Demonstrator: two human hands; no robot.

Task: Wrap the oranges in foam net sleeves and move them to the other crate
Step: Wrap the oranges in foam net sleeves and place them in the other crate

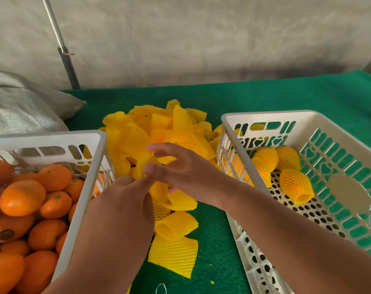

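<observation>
Both hands meet over the sleeve pile [159,132] between the two crates. The left hand [125,200] pinches one yellow sleeve [143,166] at its near edge with curled fingertips; the right hand [180,166] grips the same sleeve with thumb and fingers, its upper fingers spread. Motion blur makes the exact grip hard to read; the sleeve seems to be held open. The left crate [91,187] is full of bare oranges [22,197]. The right crate [265,117] holds several wrapped oranges [294,185] at its far end. All rests on a green cloth [218,240].
</observation>
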